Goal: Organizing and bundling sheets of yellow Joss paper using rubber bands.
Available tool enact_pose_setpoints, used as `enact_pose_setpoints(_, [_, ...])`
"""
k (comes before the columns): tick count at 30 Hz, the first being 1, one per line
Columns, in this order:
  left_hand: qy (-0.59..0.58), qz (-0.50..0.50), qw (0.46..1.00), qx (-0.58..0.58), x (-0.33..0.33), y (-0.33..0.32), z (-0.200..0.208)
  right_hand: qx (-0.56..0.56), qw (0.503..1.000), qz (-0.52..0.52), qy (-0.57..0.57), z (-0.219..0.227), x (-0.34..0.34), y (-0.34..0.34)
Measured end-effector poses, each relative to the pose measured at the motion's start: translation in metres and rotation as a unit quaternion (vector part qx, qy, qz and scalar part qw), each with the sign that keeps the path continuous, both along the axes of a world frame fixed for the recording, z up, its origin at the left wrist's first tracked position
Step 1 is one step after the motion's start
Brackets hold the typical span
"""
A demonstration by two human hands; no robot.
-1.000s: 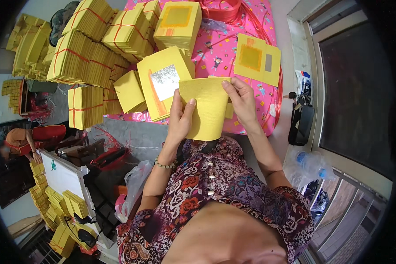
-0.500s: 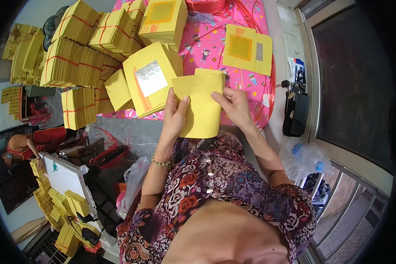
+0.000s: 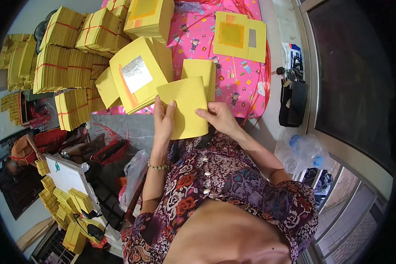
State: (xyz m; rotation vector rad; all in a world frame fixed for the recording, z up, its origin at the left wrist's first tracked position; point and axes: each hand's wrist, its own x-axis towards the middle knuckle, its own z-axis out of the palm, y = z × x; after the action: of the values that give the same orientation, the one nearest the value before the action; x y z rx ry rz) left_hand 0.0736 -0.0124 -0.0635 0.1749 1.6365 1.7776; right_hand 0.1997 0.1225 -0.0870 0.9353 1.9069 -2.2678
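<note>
A folded yellow paper sheet [image 3: 187, 110] is held up in front of my chest, its lower edge curling round. My left hand [image 3: 164, 119] pinches its left edge between thumb and fingers. On the other edge, the thumb of my right hand [image 3: 221, 117] lies over the front with the fingers behind. Just beyond the sheet, a small stack of folded yellow paper [image 3: 198, 70] rests on the pink patterned tablecloth [image 3: 233, 83]. Left of it leans a pile of yellow sheets whose top one bears a silver foil square [image 3: 137, 75] and an orange stripe.
Bundles of yellow paper [image 3: 61, 68] tied with red string fill the table's left side. Two yellow sheets [image 3: 229, 37] with orange and silver patches lie far right, near red plastic strands [image 3: 267, 79]. Another person's arm [image 3: 33, 147] reaches over yellow bundles at a white table, lower left.
The sheet has tilted and come nearer to me with both hands, clear of the small stack behind it. The whole view has shifted slightly.
</note>
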Motion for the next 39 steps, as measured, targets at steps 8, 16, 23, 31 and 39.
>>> enact_pose_setpoints(8, [0.031,0.016,0.999,-0.017,-0.014,0.009,-0.011,-0.054,0.995,-0.057,0.058,0.003,0.005,-0.008])
enact_pose_setpoints(16, [0.179,-0.033,0.981,-0.060,-0.022,0.036,-0.012,-0.106,0.992,-0.064,-0.013,-0.007,0.014,-0.008])
enact_pose_setpoints(23, [0.413,-0.118,0.864,-0.265,-0.031,0.088,-0.035,-0.025,0.993,-0.105,-0.053,-0.055,-0.008,0.008])
enact_pose_setpoints(31, [0.432,-0.091,0.860,-0.256,-0.043,0.100,-0.138,0.164,0.974,-0.019,-0.155,-0.085,-0.020,0.025])
enact_pose_setpoints(39, [0.322,-0.096,0.917,-0.214,-0.037,0.098,-0.181,0.380,0.883,0.037,-0.272,-0.057,-0.018,0.031])
